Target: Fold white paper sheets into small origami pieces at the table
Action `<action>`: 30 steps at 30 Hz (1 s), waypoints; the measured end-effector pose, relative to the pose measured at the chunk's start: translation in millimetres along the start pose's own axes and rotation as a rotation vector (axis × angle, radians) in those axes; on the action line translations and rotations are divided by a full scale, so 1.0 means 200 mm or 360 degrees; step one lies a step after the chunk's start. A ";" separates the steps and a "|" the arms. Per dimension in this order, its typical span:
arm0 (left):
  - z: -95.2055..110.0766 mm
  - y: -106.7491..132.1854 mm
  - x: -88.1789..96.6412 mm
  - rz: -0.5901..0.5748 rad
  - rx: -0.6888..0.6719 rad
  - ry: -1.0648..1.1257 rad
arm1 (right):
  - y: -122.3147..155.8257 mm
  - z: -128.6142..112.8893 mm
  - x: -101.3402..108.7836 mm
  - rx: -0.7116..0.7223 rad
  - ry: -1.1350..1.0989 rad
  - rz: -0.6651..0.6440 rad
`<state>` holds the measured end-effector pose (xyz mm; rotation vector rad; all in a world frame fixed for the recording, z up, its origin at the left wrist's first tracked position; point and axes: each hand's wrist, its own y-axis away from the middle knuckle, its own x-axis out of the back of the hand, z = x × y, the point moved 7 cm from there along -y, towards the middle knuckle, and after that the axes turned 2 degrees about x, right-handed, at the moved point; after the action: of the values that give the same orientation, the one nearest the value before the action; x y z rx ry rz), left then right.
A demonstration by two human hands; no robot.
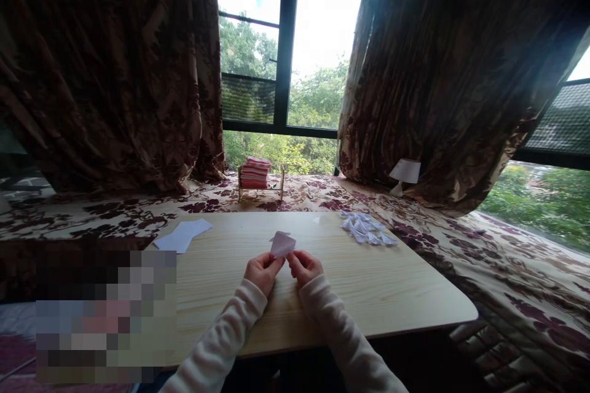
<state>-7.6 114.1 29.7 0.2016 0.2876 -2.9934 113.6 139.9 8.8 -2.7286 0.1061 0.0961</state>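
Observation:
A small folded piece of pale paper [282,244] is held up over the middle of a light wooden table [378,288]. My left hand [262,271] pinches its lower left side with closed fingers. My right hand [304,266] pinches its lower right side in the same way. Both hands hover close together just above the tabletop, and cream sleeves cover both arms.
Flat white paper sheets [183,234] lie at the table's far left corner. A heap of folded paper pieces [366,228] sits at the far right. Behind the table stand a small wooden rack with striped cloth [256,175], a small white lamp [404,174] and heavy patterned curtains.

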 end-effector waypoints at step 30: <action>-0.08 -0.05 0.04 0.0052 0.0132 0.0103 | -0.02 -0.07 0.15 0.0200 0.0275 0.0264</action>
<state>-14.8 125.1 15.0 0.3088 0.1649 -2.9727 145.3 135.5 20.4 -2.5941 0.3750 -0.0965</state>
